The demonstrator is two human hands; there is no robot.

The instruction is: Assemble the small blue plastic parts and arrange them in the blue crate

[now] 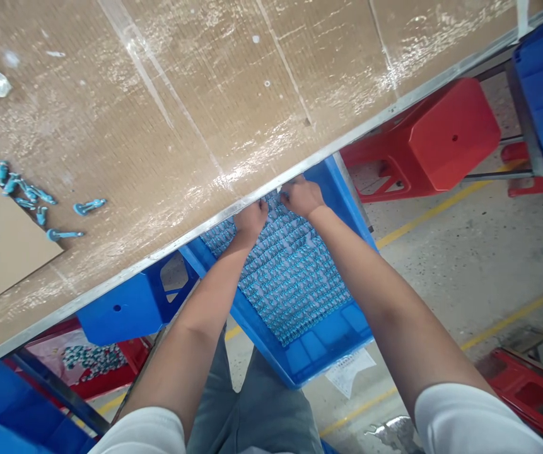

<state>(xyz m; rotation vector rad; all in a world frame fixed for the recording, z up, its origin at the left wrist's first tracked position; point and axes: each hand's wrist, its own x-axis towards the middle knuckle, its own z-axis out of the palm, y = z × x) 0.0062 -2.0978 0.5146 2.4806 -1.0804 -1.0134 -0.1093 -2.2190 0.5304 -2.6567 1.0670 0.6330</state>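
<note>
Below the table's edge, a blue plastic crate holds many small blue figures lying in close, even rows. Over the far part of these rows, my left hand is closed, its fingers curled at the figures. My right hand is just to its right, also closed, with thumb and fingers pinched together. A small white bit shows by the right fingertips. Whatever either hand holds is too small or too hidden to name. The far end of the crate is hidden under the table.
The tape-covered table spans the top, its metal edge close above my hands. Loose blue figures lie by a cardboard sheet. A red stool and a blue stool flank the crate. A red bin holds small pieces.
</note>
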